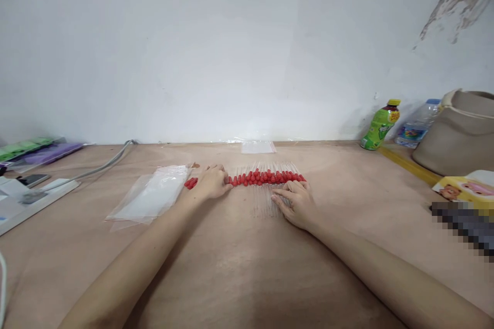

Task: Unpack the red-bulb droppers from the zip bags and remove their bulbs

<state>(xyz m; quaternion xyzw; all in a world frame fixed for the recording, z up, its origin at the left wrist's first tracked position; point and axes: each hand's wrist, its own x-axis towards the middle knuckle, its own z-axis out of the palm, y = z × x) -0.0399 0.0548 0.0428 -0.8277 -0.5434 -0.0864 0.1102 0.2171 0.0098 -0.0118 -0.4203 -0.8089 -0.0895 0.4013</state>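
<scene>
A row of thin clear sticks with red bulb-like tips, much like small droppers, lies across the middle of the table. Their clear shafts point both toward the wall and toward me. My left hand rests over the left part of the row, fingers bent and a little apart, thumb beside the red tips. A few red tips show to its left; what lies under the palm is hidden. On the right end, my right hand lies over the clear shafts with its fingers spread, touching them.
Clear plastic bags lie left of my left hand, and a small bag lies by the wall. A power strip with a grey cable stands far left. A green bottle, a water bottle and a beige bin are at right.
</scene>
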